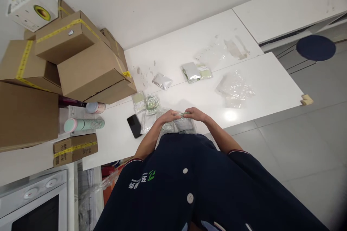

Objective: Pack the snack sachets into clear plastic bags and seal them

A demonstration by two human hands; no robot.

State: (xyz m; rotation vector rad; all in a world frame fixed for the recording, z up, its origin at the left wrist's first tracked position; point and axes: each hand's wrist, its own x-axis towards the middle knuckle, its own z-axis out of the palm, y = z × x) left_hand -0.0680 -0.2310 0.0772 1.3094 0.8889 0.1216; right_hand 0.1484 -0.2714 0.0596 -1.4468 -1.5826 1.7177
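Observation:
At the table's front edge, close to the dark shirt, my left hand (169, 116) and my right hand (195, 114) pinch the top edge of a clear plastic packet (185, 125) between them. The packet hangs toward me, with something greyish inside. Left of it lie more clear packets (148, 122), a green-patterned packet (152, 104) and a pale green packet (139, 102). Farther back are a silver pouch (162, 81) and another silver pouch (191, 71) resting on green and white packets (205, 71).
Clear plastic bags (235, 88) lie on the white table (271, 83) at the right. A black phone (134, 126), a mint bottle (84, 124) and stacked cardboard boxes (89, 72) stand or lie left. A dark blue stool (316, 47) is far right.

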